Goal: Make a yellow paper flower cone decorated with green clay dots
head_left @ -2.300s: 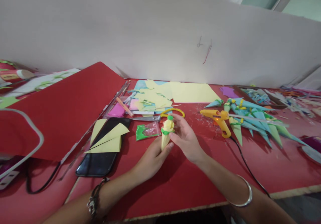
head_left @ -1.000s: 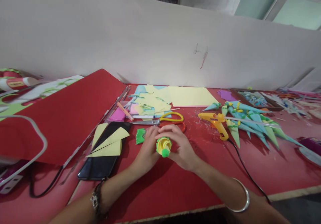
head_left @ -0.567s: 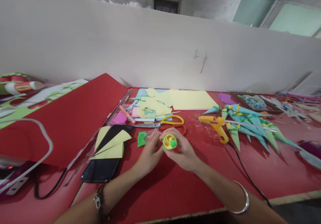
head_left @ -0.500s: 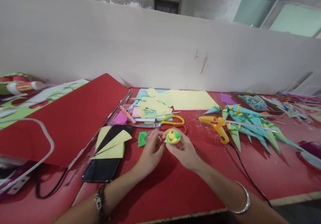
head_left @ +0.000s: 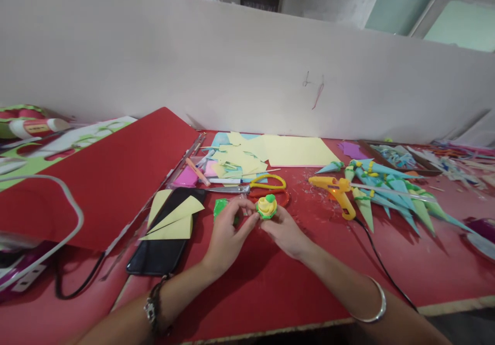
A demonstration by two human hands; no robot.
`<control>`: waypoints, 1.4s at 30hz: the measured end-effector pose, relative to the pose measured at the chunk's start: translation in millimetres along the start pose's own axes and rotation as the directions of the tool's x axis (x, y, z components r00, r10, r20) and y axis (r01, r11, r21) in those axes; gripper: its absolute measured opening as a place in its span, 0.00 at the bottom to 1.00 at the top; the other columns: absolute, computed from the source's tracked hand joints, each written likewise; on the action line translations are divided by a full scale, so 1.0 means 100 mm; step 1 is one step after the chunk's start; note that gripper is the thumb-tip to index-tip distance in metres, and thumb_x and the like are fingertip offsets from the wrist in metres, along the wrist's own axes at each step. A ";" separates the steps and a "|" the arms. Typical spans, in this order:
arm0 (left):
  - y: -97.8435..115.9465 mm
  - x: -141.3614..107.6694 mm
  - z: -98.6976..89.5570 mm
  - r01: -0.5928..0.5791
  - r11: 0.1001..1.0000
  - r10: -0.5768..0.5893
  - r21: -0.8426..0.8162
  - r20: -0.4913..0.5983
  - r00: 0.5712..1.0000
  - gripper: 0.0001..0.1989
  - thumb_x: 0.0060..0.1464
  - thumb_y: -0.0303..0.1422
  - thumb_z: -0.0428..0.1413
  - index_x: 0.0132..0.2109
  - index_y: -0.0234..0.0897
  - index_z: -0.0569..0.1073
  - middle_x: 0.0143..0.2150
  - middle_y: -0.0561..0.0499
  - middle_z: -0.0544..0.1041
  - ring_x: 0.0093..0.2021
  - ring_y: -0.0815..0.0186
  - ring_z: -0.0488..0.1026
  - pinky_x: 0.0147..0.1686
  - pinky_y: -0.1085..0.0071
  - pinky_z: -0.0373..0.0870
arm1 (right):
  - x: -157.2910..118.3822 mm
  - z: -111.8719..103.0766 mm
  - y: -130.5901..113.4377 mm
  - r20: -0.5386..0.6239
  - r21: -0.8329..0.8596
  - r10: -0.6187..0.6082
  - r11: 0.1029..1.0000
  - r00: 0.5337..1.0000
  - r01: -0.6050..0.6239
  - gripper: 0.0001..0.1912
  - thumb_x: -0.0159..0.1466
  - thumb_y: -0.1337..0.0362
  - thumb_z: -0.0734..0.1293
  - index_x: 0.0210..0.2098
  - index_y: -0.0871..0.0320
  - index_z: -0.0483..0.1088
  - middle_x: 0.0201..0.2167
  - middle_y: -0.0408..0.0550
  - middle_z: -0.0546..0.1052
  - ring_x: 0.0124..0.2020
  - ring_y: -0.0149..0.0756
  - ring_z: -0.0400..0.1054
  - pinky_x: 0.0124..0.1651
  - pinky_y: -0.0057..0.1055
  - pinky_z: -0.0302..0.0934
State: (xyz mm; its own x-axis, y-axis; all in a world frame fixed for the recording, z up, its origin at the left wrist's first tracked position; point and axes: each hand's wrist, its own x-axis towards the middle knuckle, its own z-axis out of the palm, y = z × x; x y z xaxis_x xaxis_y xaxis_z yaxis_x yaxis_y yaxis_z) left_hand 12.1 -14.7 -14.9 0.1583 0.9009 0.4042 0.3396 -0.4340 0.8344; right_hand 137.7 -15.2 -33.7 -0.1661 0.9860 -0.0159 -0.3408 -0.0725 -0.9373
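Note:
A small yellow clay swirl with a green rim and a green blob on top is held up between my hands, above the table's middle. My right hand has its fingers closed around the swirl's right side and underside. From the left, the thumb and fingertips of my left hand pinch at its edge. Whatever lies beneath the swirl is hidden by my fingers. A green clay packet lies just behind my left hand. Scissors with yellow and red handles rest behind the swirl.
A yellow glue gun lies to the right, its black cord running to the front edge. Beyond it are several blue and green paper cones. On the left, yellow paper pieces cover part of a black phone beside a red board.
The swirl has tipped more upright, showing its side and green rim. My left hand has shifted slightly right, closer against it. The camera view has tilted down a little.

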 end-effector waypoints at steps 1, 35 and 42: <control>0.00 0.00 0.00 -0.003 1.000 0.003 0.006 -0.001 1.000 0.01 0.51 0.29 0.51 0.33 0.37 0.66 0.28 0.55 0.67 0.28 0.70 0.63 0.28 0.76 0.60 | 0.00 0.00 -0.01 -0.001 -0.019 -0.007 1.000 1.000 0.007 0.09 0.43 0.71 0.64 0.26 0.55 0.68 0.23 0.37 0.71 0.27 0.29 0.64 0.36 0.28 0.60; -0.04 -0.02 -0.04 -0.186 0.974 0.161 0.126 0.187 0.969 0.25 0.48 0.35 0.57 0.53 0.43 0.58 0.41 0.49 0.56 0.43 0.62 0.59 0.45 0.65 0.61 | -0.01 -0.07 -0.06 0.295 -0.181 -0.188 0.952 0.937 0.248 0.15 0.47 0.74 0.59 0.34 0.56 0.62 0.27 0.39 0.65 0.29 0.29 0.59 0.36 0.27 0.58; -0.06 -0.01 -0.06 -0.294 0.935 0.235 0.199 0.274 0.933 0.23 0.49 0.36 0.57 0.52 0.46 0.63 0.42 0.49 0.54 0.44 0.61 0.57 0.47 0.63 0.59 | -0.02 -0.09 -0.03 0.389 -0.294 -0.256 0.876 0.885 0.383 0.11 0.50 0.72 0.60 0.33 0.57 0.61 0.29 0.42 0.64 0.32 0.31 0.60 0.40 0.31 0.58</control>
State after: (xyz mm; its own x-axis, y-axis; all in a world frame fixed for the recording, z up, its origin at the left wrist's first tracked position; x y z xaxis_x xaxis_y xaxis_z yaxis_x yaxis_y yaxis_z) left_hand 4.4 -12.9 -18.4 0.4816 0.7398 0.4699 0.4557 -0.6693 0.5868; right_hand 147.5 -15.1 -33.9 -0.4201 0.8324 0.3614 -0.0901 0.3580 -0.9294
